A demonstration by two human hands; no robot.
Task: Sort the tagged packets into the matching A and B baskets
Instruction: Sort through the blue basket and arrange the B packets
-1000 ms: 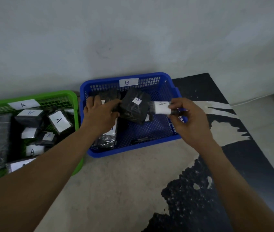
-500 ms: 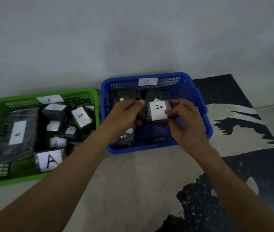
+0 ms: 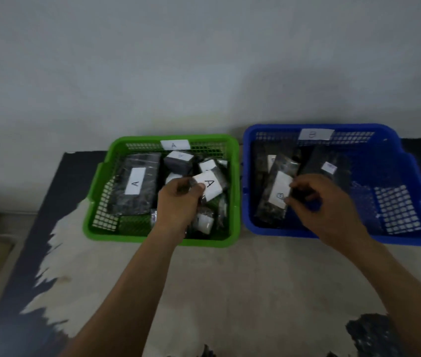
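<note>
My left hand (image 3: 178, 202): fingers pinching A-tagged packet (image 3: 210, 189) over green basket (image 3: 116, 237).
My right hand (image 3: 320, 204): curled against B-tagged packet (image 3: 277, 191) — grip unclear.

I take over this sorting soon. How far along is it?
Done: the green basket holds several packets tagged A; the blue basket shows one tagged B. In hand: the left hand holds an A packet over the green basket, not yet dropped. Left: the right hand is at the blue basket's dark packets, whose other tags I cannot read, so some may need moving.
</note>
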